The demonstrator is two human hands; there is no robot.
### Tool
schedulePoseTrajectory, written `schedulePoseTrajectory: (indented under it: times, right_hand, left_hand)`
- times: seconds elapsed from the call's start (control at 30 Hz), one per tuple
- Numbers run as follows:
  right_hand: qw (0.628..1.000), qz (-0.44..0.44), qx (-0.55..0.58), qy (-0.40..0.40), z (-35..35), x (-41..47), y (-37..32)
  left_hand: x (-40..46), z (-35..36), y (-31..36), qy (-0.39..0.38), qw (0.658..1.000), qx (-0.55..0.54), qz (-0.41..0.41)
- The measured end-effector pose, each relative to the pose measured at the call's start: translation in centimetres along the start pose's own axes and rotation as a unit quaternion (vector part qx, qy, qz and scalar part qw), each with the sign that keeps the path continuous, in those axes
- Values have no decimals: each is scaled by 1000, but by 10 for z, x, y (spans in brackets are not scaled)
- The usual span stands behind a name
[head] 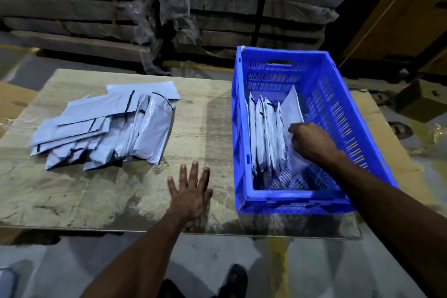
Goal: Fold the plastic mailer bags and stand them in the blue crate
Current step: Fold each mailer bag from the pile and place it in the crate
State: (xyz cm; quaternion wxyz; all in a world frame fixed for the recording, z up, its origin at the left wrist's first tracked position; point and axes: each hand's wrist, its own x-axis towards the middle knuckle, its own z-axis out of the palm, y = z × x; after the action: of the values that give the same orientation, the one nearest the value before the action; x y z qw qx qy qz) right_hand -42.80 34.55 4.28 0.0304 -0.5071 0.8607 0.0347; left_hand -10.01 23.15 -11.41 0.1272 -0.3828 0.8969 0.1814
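A blue slatted crate (321,197) sits on the right of the worn board table (121,191). Several folded grey mailer bags (263,133) stand on edge against its left wall. My right hand (308,139) reaches into the crate and grips the top edge of the rightmost folded mailer (292,109), which leans against the row. A loose heap of unfolded grey mailer bags (108,126) lies on the table's left half. My left hand (191,189) rests flat on the table with fingers spread, between the heap and the crate, holding nothing.
Stacks of plastic-wrapped flat cartons (217,7) rise behind the table. Flattened cardboard (14,101) lies at the far left and a small box (420,101) sits on the floor at the right. My shoe (233,280) shows below the table's front edge.
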Motion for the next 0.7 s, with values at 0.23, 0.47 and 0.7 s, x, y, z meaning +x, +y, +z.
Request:
schedulePoseTrajectory:
  times: [0.23,0.47,0.7]
  right_hand:
    - [997,-56,51,-16,19,4,-2]
    - [991,-75,108,10,18,-3,-5]
    - [986,-77,105,99,8,-9,-14]
  left_hand:
    - [1,2,-1,3,1000,-10,2]
    - [2,5,-4,2,1000,-9,6]
    - [2,7,-5,16,1000,-10,8]
